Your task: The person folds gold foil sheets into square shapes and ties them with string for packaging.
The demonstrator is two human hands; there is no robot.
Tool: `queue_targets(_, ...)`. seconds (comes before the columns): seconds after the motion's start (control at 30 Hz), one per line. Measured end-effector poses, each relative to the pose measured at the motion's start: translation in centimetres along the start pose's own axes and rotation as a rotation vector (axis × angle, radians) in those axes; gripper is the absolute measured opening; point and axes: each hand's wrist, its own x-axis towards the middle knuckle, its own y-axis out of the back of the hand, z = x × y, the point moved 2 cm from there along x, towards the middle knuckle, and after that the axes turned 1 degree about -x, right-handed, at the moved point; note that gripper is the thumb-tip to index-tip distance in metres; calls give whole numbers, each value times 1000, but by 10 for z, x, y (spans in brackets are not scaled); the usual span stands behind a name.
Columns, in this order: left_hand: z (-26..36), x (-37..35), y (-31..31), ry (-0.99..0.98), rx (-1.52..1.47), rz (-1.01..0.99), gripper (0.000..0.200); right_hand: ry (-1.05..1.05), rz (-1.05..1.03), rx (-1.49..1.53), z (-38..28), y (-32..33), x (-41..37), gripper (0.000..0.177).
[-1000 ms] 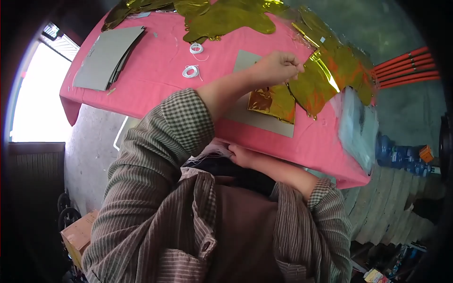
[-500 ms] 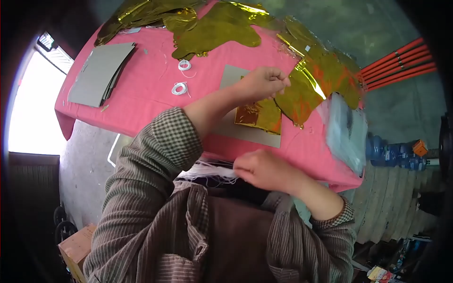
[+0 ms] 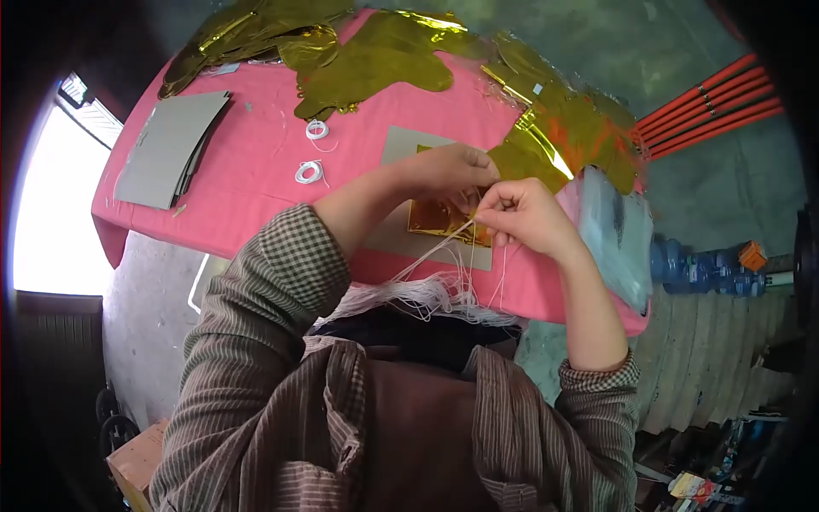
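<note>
A thread (image 3: 444, 246) has been pulled up off the bundle (image 3: 426, 299), pinched in the right hand (image 3: 525, 218) and brought against the left hand (image 3: 444, 171) gripping the foil (image 3: 435, 219), so attaching looks underway.

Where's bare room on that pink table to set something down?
Bare pink tablecloth lies between the grey card stack and the two string coils, and along the near edge below them. Crowded: the far edge and right side under gold foil balloons, and around the left hand and right hand with white threads.
</note>
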Motion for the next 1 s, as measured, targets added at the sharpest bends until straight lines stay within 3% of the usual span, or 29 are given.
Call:
queue_targets(0.1, -3, -4, -3, 110, -23, -131, 21, -4, 42, 47, 0, 12, 2, 9)
queue_targets(0.3, 3, -4, -4, 41, -205, -161, 17, 49, 137, 163, -7, 29, 5, 9)
queue_targets(0.5, 1, -5, -16, 111, -129, -190, 17, 173, 166, 145, -8, 32, 22, 8)
queue_targets(0.67, 3, -3, -16, 24, -298, -186, 15, 213, 221, 238, -2, 26, 26, 5)
queue_targets(0.73, 2, -1, -13, -6, -287, -174, 15, 355, 315, 220, 3, 27, 25, 5)
queue_targets(0.87, 3, 0, -3, -102, -401, -56, 14, 224, 329, 163, 5, 35, -4, 6)
queue_targets(0.93, 3, 0, -1, -106, -417, -18, 13, 17, 129, 25, 9, 31, -17, 7)
queue_targets(1.0, 2, 1, -1, -92, -422, -12, 14, 37, 128, 55, 22, 24, -19, 7)
